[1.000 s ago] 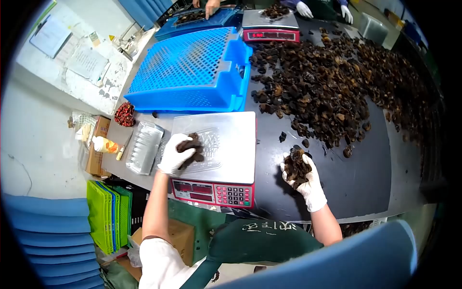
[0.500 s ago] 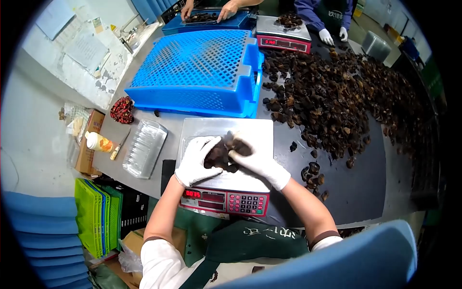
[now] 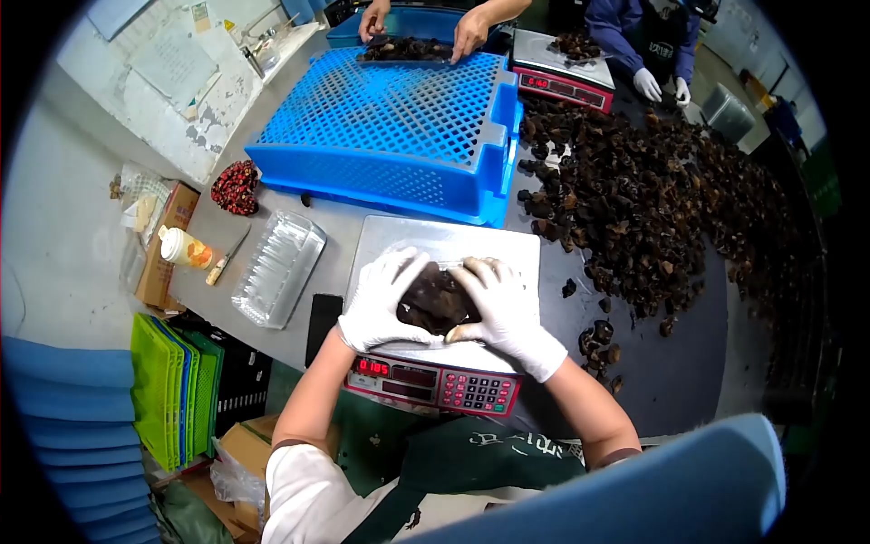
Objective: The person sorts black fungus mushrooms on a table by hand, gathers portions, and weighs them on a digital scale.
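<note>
Both my gloved hands cup a mound of dark brown, fungus-like pieces [image 3: 437, 299] on the steel plate of a red scale [image 3: 471, 388]. My left hand [image 3: 385, 304] curves round the mound's left side, and my right hand [image 3: 501, 313] round its right side. The thumbs nearly meet at the near edge. A clear tray under the pieces is mostly hidden. The scale's display glows red. Loose pieces [image 3: 598, 349] lie on the dark table right of the scale.
Beyond the scale stands an upturned blue crate [image 3: 381, 118]. Stacked clear trays [image 3: 279, 269], a knife [image 3: 227, 257] and a bottle [image 3: 186, 247] lie left. A large dark pile [image 3: 643, 199] spreads right. A co-worker's hands [image 3: 469, 36] hold a filled tray; another co-worker stands behind a second scale [image 3: 562, 72].
My right hand came from the table at right to the scale, and both hands now close round the mound. The far co-worker's filled tray has moved over the blue crate.
</note>
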{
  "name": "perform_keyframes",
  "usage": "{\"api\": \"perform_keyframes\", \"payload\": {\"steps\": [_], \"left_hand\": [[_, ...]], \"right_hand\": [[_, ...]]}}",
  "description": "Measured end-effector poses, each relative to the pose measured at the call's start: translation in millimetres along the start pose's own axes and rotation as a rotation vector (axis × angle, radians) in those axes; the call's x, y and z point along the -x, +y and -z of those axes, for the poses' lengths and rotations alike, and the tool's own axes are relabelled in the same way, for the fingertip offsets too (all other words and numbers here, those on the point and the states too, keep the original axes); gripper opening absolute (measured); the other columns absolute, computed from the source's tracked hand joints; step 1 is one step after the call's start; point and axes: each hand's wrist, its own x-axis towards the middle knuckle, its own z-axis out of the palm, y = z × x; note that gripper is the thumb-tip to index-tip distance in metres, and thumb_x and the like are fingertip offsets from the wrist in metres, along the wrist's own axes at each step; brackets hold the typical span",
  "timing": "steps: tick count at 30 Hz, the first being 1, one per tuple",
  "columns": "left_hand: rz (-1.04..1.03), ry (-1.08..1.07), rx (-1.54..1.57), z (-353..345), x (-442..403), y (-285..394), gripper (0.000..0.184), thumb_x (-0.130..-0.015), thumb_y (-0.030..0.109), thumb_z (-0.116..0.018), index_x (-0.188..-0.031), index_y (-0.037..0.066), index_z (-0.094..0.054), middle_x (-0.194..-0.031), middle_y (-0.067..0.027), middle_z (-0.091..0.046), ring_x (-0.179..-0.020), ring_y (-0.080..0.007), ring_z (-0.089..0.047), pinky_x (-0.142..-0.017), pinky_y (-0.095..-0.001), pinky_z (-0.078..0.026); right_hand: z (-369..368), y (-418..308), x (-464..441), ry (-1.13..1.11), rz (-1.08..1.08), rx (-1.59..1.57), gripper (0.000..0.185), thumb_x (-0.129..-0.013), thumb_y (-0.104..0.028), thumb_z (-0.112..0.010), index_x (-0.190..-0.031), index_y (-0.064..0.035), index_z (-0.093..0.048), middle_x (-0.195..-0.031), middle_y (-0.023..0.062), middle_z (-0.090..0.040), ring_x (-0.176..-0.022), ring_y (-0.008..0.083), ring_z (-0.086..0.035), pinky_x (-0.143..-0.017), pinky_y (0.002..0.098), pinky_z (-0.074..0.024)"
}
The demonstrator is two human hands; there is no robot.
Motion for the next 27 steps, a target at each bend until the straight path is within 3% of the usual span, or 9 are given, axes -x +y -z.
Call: {"api": "perform_keyframes", "payload": {"steps": [3, 7, 9, 11, 13, 17, 19, 24, 27], "left_hand": [[-0.001, -0.046, -0.022, -1.7, -0.8, 6.1, 0.109, -0.061, 0.072, -0.076, -0.147, 0.014, -0.044, -0.145, -0.0183, -0.042, -0.135, -0.0412, -0.035, -0.112, -0.0534, -0.025], [-0.003, 0.025, 0.119, 7.3, 11.9, -1.1, 0.112, -0.059, 0.070, -0.079, -0.147, 0.011, -0.044, -0.147, -0.0202, -0.040, -0.137, -0.0399, -0.036, -0.114, -0.0490, -0.028], [0.103, 0.093, 0.358, 19.9, 21.1, 1.0, 0.114, -0.058, 0.066, -0.083, -0.147, 0.008, -0.042, -0.148, -0.0216, -0.039, -0.138, -0.0394, -0.036, -0.114, -0.0477, -0.030], [0.189, 0.220, 0.510, 8.7, 46.0, -21.5, 0.109, -0.061, 0.057, -0.086, -0.146, 0.005, -0.042, -0.147, -0.0187, -0.040, -0.138, -0.0349, -0.037, -0.114, -0.0449, -0.031], [0.318, 0.294, 0.566, 29.9, 57.8, -11.3, 0.093, -0.071, 0.046, -0.084, -0.144, 0.005, -0.044, -0.144, -0.0141, -0.044, -0.134, -0.0289, -0.041, -0.112, -0.0415, -0.033], [0.471, 0.430, 0.514, 34.8, 84.4, -18.9, 0.067, -0.086, 0.031, -0.073, -0.142, 0.005, -0.047, -0.132, -0.0091, -0.052, -0.119, -0.0212, -0.051, -0.101, -0.0339, -0.040], [0.540, 0.446, 0.526, 35.6, 89.7, -15.7, 0.060, -0.088, 0.027, -0.072, -0.139, 0.005, -0.049, -0.128, -0.0074, -0.055, -0.111, -0.0179, -0.055, -0.097, -0.0316, -0.043], [0.544, 0.453, 0.560, 25.3, 89.6, -8.8, 0.051, -0.088, 0.013, -0.071, -0.134, 0.004, -0.053, -0.119, -0.0047, -0.060, -0.099, -0.0143, -0.056, -0.089, -0.0284, -0.046], [0.477, 0.437, 0.508, 21.5, 85.2, -2.0, 0.048, -0.088, 0.010, -0.070, -0.132, 0.003, -0.055, -0.115, -0.0047, -0.062, -0.092, -0.0114, -0.056, -0.083, -0.0261, -0.047]], "right_hand": [[-12.6, -5.4, -0.5, 0.046, 0.105, 0.097, 0.104, -0.057, -0.066, -0.075, -0.138, -0.0073, -0.049, -0.135, 0.0154, -0.050, -0.124, 0.0365, -0.044, -0.107, 0.0505, -0.0328], [18.0, 4.7, 7.4, 0.089, 0.052, -0.145, 0.099, -0.059, -0.063, -0.078, -0.136, -0.0065, -0.052, -0.132, 0.0158, -0.053, -0.126, 0.0365, -0.046, -0.110, 0.0490, -0.0323], [46.5, 13.5, 25.3, 0.235, 0.027, -0.317, 0.079, -0.067, -0.046, -0.082, -0.130, -0.0048, -0.057, -0.129, 0.0156, -0.056, -0.124, 0.0347, -0.050, -0.108, 0.0458, -0.0362], [56.6, 26.0, 52.2, 0.377, -0.234, -0.527, 0.057, -0.077, -0.025, -0.078, -0.126, -0.0036, -0.060, -0.127, 0.0154, -0.058, -0.122, 0.0331, -0.053, -0.105, 0.0424, -0.0401], [48.1, 69.8, 92.1, 0.392, -0.431, -0.353, 0.047, -0.083, -0.017, -0.071, -0.125, -0.0013, -0.059, -0.128, 0.0161, -0.058, -0.119, 0.0337, -0.056, -0.104, 0.0407, -0.0429], [8.0, 116.2, 178.3, 0.099, -0.580, 0.270, 0.051, -0.083, -0.017, -0.071, -0.132, -0.0087, -0.057, -0.136, 0.0163, -0.053, -0.121, 0.0354, -0.051, -0.099, 0.0456, -0.0434], [-7.3, 105.1, 203.4, -0.076, -0.589, 0.288, 0.050, -0.082, -0.013, -0.071, -0.130, -0.0106, -0.059, -0.135, 0.0151, -0.054, -0.117, 0.0350, -0.052, -0.097, 0.0455, -0.0440], [-9.4, 101.8, 213.3, 0.115, -0.627, -0.008, 0.031, -0.078, 0.004, -0.066, -0.106, -0.0070, -0.069, -0.105, 0.0093, -0.066, -0.103, 0.0307, -0.057, -0.092, 0.0408, -0.0462], [2.8, 104.9, 201.3, 0.293, -0.536, 0.266, 0.023, -0.081, -0.001, -0.066, -0.103, -0.0086, -0.069, -0.098, 0.0079, -0.067, -0.105, 0.0293, -0.058, -0.097, 0.0423, -0.0406]]}}
